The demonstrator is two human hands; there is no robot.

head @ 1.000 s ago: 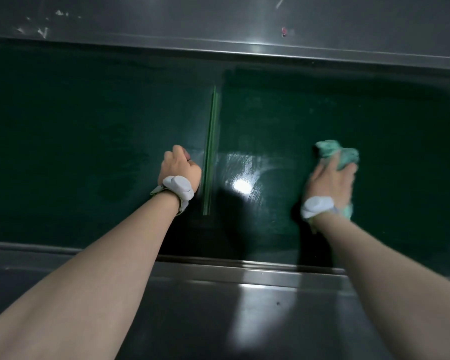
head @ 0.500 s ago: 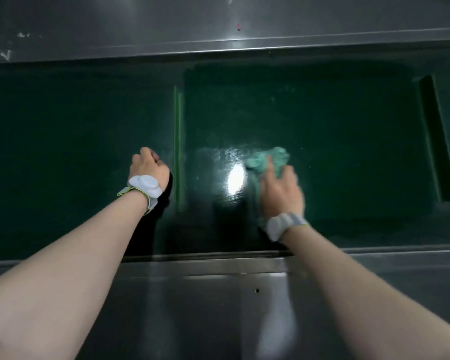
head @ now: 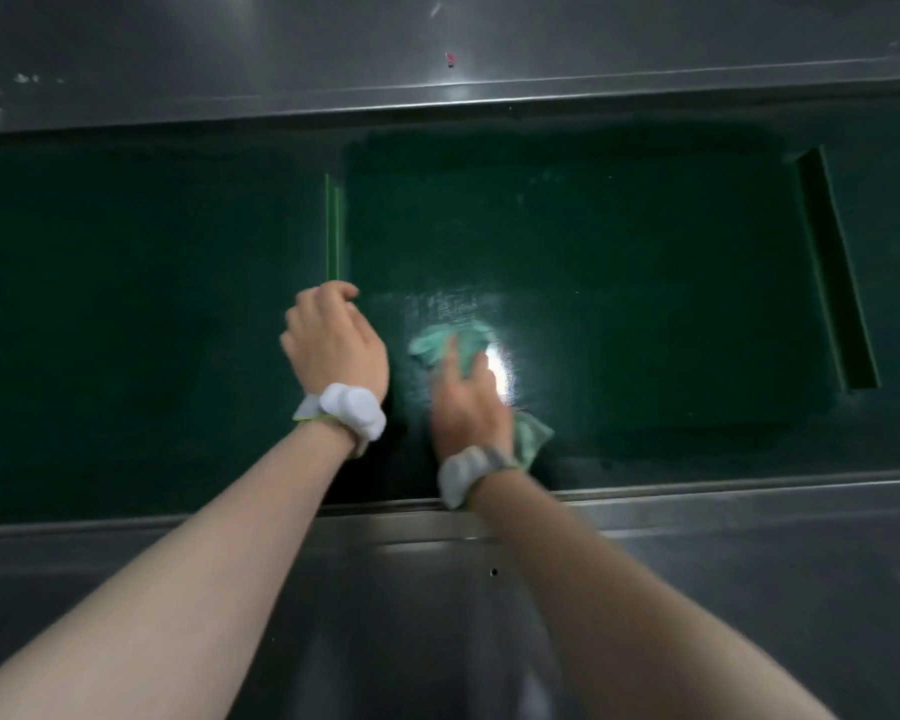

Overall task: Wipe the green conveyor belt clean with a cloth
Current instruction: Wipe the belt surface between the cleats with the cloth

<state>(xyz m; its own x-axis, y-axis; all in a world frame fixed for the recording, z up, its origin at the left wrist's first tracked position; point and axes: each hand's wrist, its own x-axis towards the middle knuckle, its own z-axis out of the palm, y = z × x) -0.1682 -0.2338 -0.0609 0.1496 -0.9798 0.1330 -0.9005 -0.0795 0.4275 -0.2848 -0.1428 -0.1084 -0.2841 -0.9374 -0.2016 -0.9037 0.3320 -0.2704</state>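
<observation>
Your right hand [head: 467,407] presses the soft, crumpled teal cloth [head: 450,343] flat-fingered onto the wet green conveyor belt [head: 619,283] beside its raised cleat [head: 334,226], where your left hand [head: 333,345] rests loosely curled, holding nothing; limp fabric likely bunches, so bear on its middle.

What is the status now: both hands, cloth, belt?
Right hand presses cloth on green belt. Left hand curled at belt's raised strip. Path clear.

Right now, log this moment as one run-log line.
stage: wiping | right hand: presses cloth on green belt | left hand: curled, resting at light green cleat | belt: wet sheen near cloth
</observation>
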